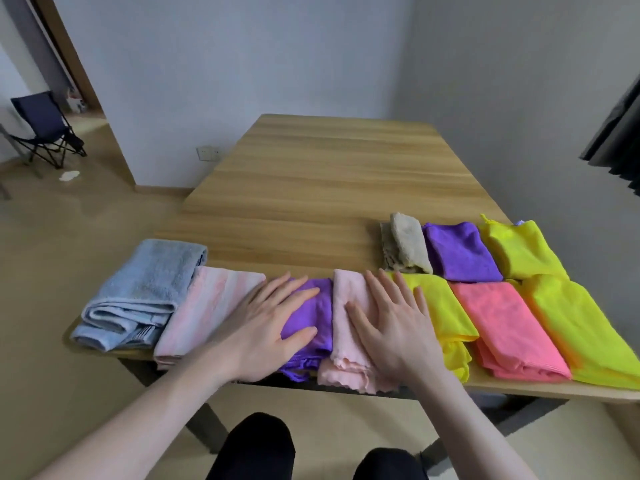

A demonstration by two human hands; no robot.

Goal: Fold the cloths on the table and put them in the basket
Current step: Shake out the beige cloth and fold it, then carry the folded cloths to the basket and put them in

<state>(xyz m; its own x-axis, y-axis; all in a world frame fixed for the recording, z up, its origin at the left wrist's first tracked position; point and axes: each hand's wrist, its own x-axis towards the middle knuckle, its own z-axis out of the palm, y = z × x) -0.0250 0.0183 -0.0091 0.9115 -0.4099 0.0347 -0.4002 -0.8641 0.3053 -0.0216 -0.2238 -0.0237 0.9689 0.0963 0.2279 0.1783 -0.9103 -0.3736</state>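
Several folded cloths lie along the near edge of the wooden table [311, 174]. My left hand [266, 327] presses flat, fingers straight, on a purple cloth [320, 313] and the edge of a pink striped cloth [204, 313]. My right hand [394, 327] lies flat on a pale pink cloth [349, 362]. A blue towel [145, 289] sits at the far left. To the right lie a yellow cloth [446, 317], a coral pink cloth [502, 327] and a large yellow cloth [581, 327]. Behind them are a beige cloth [405, 244], a second purple cloth [460, 251] and another yellow cloth [519, 247]. No basket is in view.
The far half of the table is bare wood. A folding chair [45, 129] stands in the room beyond the doorway at the left. A dark curtain [620, 133] hangs at the right. My knees [256, 448] are under the table's near edge.
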